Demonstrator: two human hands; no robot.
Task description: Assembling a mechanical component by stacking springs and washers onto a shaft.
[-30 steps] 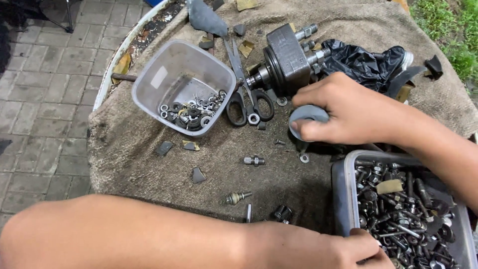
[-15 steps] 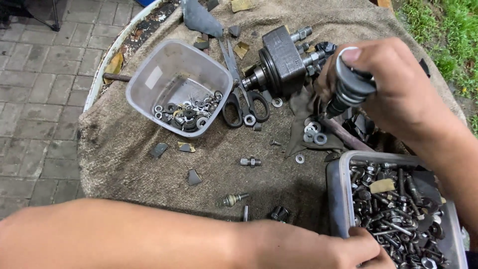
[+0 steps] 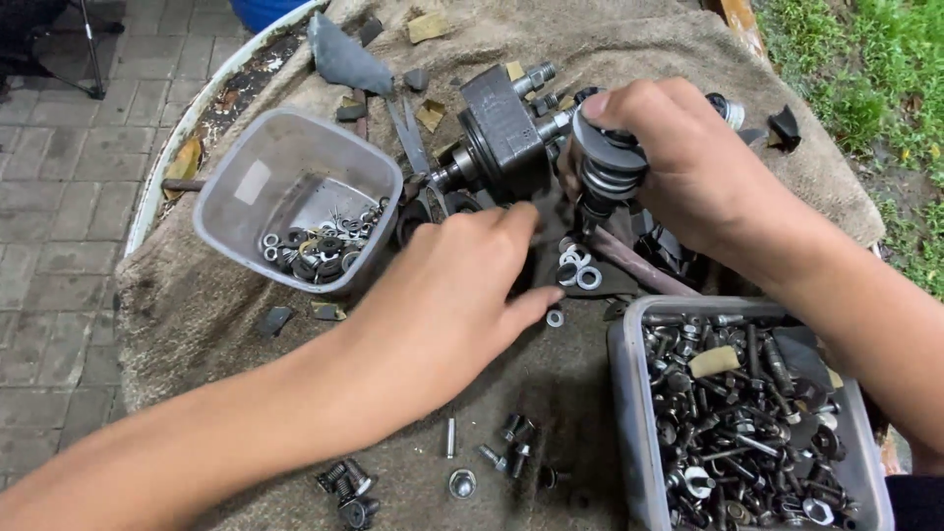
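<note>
My right hand [image 3: 688,167] grips a dark ribbed cylindrical metal part [image 3: 608,167] and holds it upright above the brown cloth [image 3: 197,334]. Just below it lie a few loose washers [image 3: 578,267]. My left hand [image 3: 442,295] reaches across the cloth, palm down, fingers spread, with its fingertips beside the washers and over a pair of scissors [image 3: 413,147]. A blocky grey pump-like assembly [image 3: 503,128] lies behind both hands.
A clear tub with washers [image 3: 295,197] stands at the left. A grey tray full of bolts and nuts [image 3: 747,413] sits at the right front. Loose bolts [image 3: 506,442] and nuts [image 3: 349,487] lie near the front edge. Grass borders the right side.
My right hand lifted the ribbed part off the cloth and holds it upright. My left hand moved from the front edge up to the washers in the middle.
</note>
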